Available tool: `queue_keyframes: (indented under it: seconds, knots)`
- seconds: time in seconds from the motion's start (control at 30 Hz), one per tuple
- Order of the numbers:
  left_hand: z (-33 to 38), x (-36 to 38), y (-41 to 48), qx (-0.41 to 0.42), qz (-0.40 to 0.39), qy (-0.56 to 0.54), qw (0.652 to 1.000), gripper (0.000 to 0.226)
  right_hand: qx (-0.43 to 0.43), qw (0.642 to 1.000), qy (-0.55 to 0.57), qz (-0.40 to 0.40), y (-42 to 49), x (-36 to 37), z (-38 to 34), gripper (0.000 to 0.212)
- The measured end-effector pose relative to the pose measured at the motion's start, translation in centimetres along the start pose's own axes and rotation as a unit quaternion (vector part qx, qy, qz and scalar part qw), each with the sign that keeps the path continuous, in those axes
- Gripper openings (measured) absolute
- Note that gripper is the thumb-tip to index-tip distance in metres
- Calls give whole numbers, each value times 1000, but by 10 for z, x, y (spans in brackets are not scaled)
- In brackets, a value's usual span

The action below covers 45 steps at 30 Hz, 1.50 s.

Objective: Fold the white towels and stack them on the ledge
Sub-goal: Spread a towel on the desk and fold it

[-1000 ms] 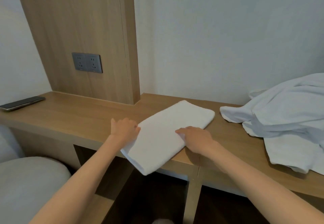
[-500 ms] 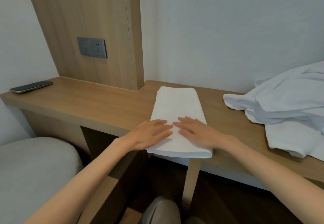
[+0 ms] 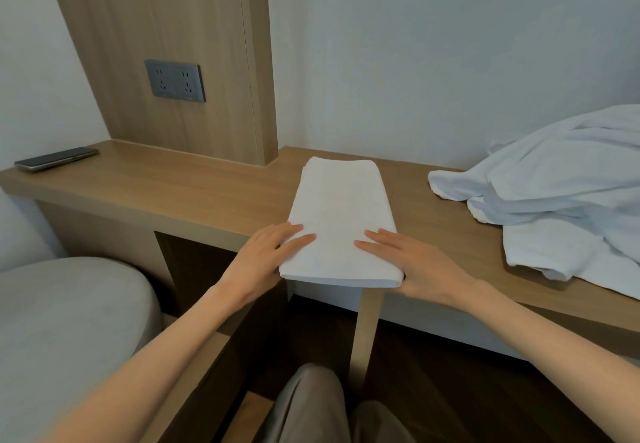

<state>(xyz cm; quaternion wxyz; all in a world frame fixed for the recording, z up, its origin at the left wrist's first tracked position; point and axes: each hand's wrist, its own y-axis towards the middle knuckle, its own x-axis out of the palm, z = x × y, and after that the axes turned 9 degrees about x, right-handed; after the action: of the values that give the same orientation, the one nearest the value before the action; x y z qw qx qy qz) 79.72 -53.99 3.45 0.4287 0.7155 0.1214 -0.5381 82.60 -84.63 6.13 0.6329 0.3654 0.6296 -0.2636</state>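
Both hands have slid apart since half a second ago: then their fingertips nearly met on the near middle of the folded towel, now each lies at one of its sides. The towel itself has kept its place, lengthwise from the front edge toward the wall.

At far left a dark phone (image 3: 57, 158) lies flat on the wooden surface (image 3: 173, 186), well apart from everything else. Below it, in front of the surface, is a rounded grey cushion (image 3: 62, 321). An upright wooden panel (image 3: 180, 19) rises from the back of the surface and carries a grey double socket (image 3: 175, 80).

The left hand (image 3: 266, 255) is spread flat, fingers straight, its fingertips resting on top of the folded towel (image 3: 341, 214) along the left edge, with the palm beside the near left corner. The towel is a neat white oblong, its far end just short of the wall, its near end at the front edge of the surface and seeming to jut slightly past it. The right hand (image 3: 412, 262) mirrors the left: fingers straight and laid on the towel by its right edge, thumb against the near right corner.

Further right, apart from the folded towel, a loose pile of white towels (image 3: 561, 193) lies crumpled on the same surface and runs out of view. At bottom centre the person's knees in grey trousers (image 3: 311, 408) show.
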Motion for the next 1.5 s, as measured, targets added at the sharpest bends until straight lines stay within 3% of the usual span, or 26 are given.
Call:
queue_keyframes:
  seconds: [0.17,0.27,0.37,0.43,0.5,0.6,0.7,0.8,1.03,1.13,1.2,1.33,1.5]
  knots:
    - [-1,-9,1,11,34,8,999,54,14,997,48,58,-7,-4,2,50]
    - [4,-18,4,-83,74,-137,984,32,61,978,174,98,-7,-8,0,26]
    - [17,-37,22,-172,110,-312,928,27,139,909,362,153,-2,-19,-12,48]
    - [19,-45,37,-197,157,-371,894,39,168,851,464,183,6,-30,-19,37]
    - [17,-48,53,-222,190,-386,875,34,189,813,507,216,19,-39,-24,23]
    - [6,-43,75,-290,194,-339,874,34,248,786,514,238,41,-46,-23,26]
    - [-14,-37,96,-344,147,-322,870,42,274,784,499,246,65,-50,-17,37]
    - [-37,-29,116,-373,111,-340,856,34,301,796,468,240,89,-54,-6,38]
    - [-79,-1,152,-426,70,-348,832,22,365,821,421,124,140,-44,32,25]
    - [-92,12,157,-448,44,-356,819,32,366,818,437,75,153,-34,42,17]
    - [-99,20,158,-451,28,-339,825,41,370,824,424,59,160,-28,45,20]
    - [-112,30,158,-447,17,-322,835,25,393,835,382,59,172,-22,53,22]
    - [-118,34,165,-434,2,-276,858,23,414,849,324,59,185,-15,57,19]
